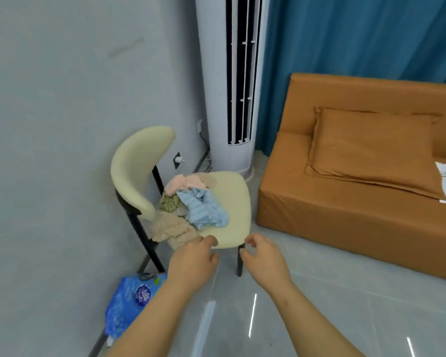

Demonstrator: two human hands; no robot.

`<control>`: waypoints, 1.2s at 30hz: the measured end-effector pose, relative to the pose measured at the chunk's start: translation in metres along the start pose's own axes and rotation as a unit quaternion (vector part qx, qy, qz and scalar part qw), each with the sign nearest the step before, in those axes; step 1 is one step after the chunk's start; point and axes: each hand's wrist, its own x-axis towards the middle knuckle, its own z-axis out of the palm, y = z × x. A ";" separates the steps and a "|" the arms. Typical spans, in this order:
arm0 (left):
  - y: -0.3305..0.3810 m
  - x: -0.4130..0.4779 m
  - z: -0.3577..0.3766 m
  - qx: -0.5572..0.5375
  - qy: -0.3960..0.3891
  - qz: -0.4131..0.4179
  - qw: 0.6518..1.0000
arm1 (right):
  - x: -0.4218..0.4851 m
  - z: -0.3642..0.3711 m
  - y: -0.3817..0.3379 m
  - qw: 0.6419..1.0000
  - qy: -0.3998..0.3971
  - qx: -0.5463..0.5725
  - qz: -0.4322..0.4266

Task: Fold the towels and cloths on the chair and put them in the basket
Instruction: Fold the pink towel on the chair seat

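A cream chair [233, 202] with black legs stands by the grey wall. On its seat lies a heap of cloths: a light blue towel [206, 210], a beige towel [171, 229] hanging over the front left edge, a green cloth [169, 203] and a pink cloth [184, 182] at the back. My left hand [193, 264] hovers at the seat's front edge, right next to the beige towel, fingers loosely curled and holding nothing. My right hand [264, 258] is off the seat's front right corner, fingers relaxed and empty. No basket is in view.
A blue plastic package [131, 305] lies on the floor by the chair's legs. A white tower air conditioner [229, 86] stands behind the chair. An orange sofa [358, 202] with a cushion [373, 148] fills the right side. Glossy tiled floor lies in front.
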 end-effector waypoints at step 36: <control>0.021 0.421 0.046 -0.101 0.002 -0.377 0.921 | 0.526 -0.022 -0.008 0.873 -0.369 -0.202 -0.247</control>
